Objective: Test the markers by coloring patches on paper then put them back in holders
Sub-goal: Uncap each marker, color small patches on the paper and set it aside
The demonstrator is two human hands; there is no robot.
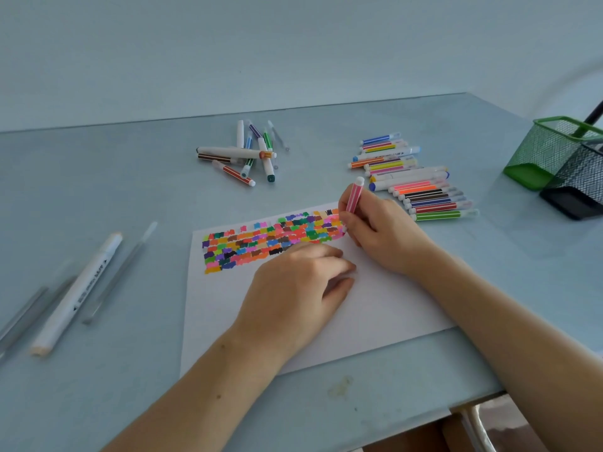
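Pink marker (pixel 354 196) gripped upright in right-hand fingers (pixel 350 223), tip on paper (pixel 375 308); left hand (pixel 293 288) loosely curled, empty.

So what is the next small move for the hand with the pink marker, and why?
Probably finish the small pink patch at the right end of the coloured rows. The right hand holds the pink marker tip-down on the paper there, and the left hand rests flat, steadying the sheet.

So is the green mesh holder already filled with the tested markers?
No. The green mesh holder shows only one dark stick in it, while the sorted markers lie in a row on the table beside it.
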